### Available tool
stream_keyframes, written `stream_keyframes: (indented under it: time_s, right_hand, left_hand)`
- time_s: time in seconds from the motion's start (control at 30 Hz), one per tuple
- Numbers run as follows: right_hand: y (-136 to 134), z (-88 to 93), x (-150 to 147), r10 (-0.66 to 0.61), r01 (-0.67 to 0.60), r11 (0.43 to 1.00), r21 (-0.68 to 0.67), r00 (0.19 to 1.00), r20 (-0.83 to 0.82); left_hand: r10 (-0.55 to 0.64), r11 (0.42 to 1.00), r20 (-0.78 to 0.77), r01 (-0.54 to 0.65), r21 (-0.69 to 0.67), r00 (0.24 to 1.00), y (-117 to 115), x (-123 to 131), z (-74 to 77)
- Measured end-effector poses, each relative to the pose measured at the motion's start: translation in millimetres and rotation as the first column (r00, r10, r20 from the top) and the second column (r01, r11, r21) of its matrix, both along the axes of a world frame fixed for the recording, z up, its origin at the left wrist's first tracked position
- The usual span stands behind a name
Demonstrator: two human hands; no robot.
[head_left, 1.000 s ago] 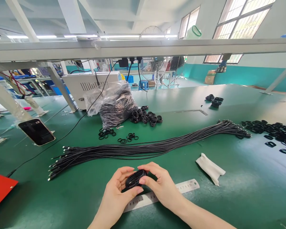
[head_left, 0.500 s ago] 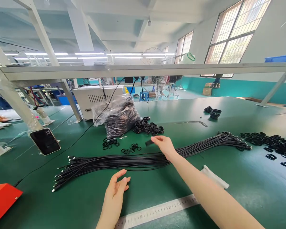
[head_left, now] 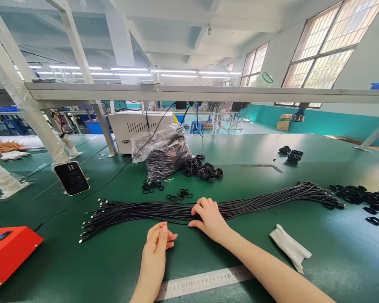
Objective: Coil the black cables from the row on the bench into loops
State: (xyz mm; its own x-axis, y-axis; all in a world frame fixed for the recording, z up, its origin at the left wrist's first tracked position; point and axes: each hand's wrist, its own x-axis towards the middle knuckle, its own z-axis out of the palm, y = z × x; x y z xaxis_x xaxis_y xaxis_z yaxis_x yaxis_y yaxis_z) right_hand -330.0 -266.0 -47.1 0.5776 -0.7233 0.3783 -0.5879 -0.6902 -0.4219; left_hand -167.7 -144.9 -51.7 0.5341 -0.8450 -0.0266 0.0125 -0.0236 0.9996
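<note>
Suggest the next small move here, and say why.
I'd probably have the right hand pinch at the near edge of the cable bundle and pull a little toward the left hand: the right reaches over that edge, and the left is close in front, holding nothing I can make out.

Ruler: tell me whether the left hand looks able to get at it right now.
Probably yes: the ruler lies close to the left hand, and its middle shows uncovered between the left wrist and the right forearm.
</note>
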Motion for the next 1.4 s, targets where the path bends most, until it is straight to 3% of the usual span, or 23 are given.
stream_keyframes:
  time_s: [0.17,0.37,0.5,0.6,0.67,0.73,0.8,0.83,0.87,0.9,0.93,1.0,1.07,1.23,1.3,1.4]
  right_hand:
    - [9.7,4.1,2.7,0.033,-0.042,0.995,-0.091,0.995,-0.097]
    - [23.7,18.6,-4.1,0.047,-0.051,0.998,-0.049,0.996,-0.074]
    - [42.7,55.6,-36.4,0.124,-0.123,0.992,0.037,0.992,-0.023]
    - [47.8,93.8,-75.2,0.221,-0.232,0.970,0.077,0.967,0.130]
    - [44.0,114.9,-100.2,0.157,-0.158,0.987,-0.012,0.963,0.220]
    - [39.2,126.6,-115.1,-0.020,0.079,0.975,-0.210,0.963,0.269]
    - [38.7,126.4,-113.8,-0.198,0.313,0.843,-0.437,0.936,0.290]
    - [40.6,121.9,-107.0,-0.236,0.350,0.773,-0.529,0.933,0.271]
    - [43.3,115.0,-97.2,-0.222,0.308,0.741,-0.596,0.951,0.215]
    - [46.2,106.3,-85.5,-0.145,0.183,0.750,-0.636,0.983,0.112]
    - [48.6,96.5,-73.4,-0.054,0.047,0.772,-0.634,0.998,0.008]
    - [50.3,76.4,-52.1,0.028,-0.040,0.794,-0.606,0.999,-0.029]
    - [47.9,59.7,-38.6,0.057,-0.027,0.818,-0.575,0.998,0.034]
    - [44.0,39.2,-27.1,0.109,-0.091,0.875,-0.475,0.994,0.010]
    - [46.4,36.6,-23.6,0.073,-0.071,0.896,-0.438,0.997,-0.012]
    - [51.1,35.4,-18.8,0.026,-0.042,0.921,-0.387,0.999,-0.047]
  left_hand:
    - [-0.031,0.999,0.057,0.031,0.013,0.998,-2.4,8.5,-2.1]
    - [0.018,0.998,0.332,0.005,-0.068,0.943,-0.8,12.8,7.2]
    - [0.023,0.996,0.523,0.025,-0.085,0.852,-0.8,26.5,16.8]
    - [0.015,1.000,0.572,-0.008,-0.014,0.820,-5.5,47.2,19.1]
    - [0.002,0.999,0.575,-0.025,0.031,0.818,-7.8,56.9,21.8]
    - [-0.067,0.996,0.549,0.024,0.085,0.833,-7.0,55.6,28.5]
    - [-0.207,0.977,0.486,0.153,0.148,0.849,-2.7,41.5,40.2]
    - [-0.294,0.955,0.444,0.239,0.177,0.846,0.6,31.0,47.5]
    - [-0.392,0.919,0.390,0.339,0.200,0.833,4.4,19.5,55.3]
    - [-0.486,0.873,0.337,0.435,0.221,0.806,8.5,8.2,63.0]
    - [-0.607,0.794,0.250,0.558,0.242,0.754,12.5,-2.0,69.9]
    - [-0.830,0.530,-0.066,0.821,0.213,0.554,19.3,-16.3,79.2]
    - [-0.864,0.384,-0.302,0.915,0.123,0.403,23.1,-22.0,80.3]
    - [-0.767,0.301,-0.609,0.951,-0.065,0.201,23.4,-23.4,60.0]
    - [-0.746,0.301,-0.651,0.944,-0.136,0.144,22.7,-27.0,52.8]
    - [-0.716,0.337,-0.685,0.925,-0.174,0.132,22.6,-34.2,48.5]
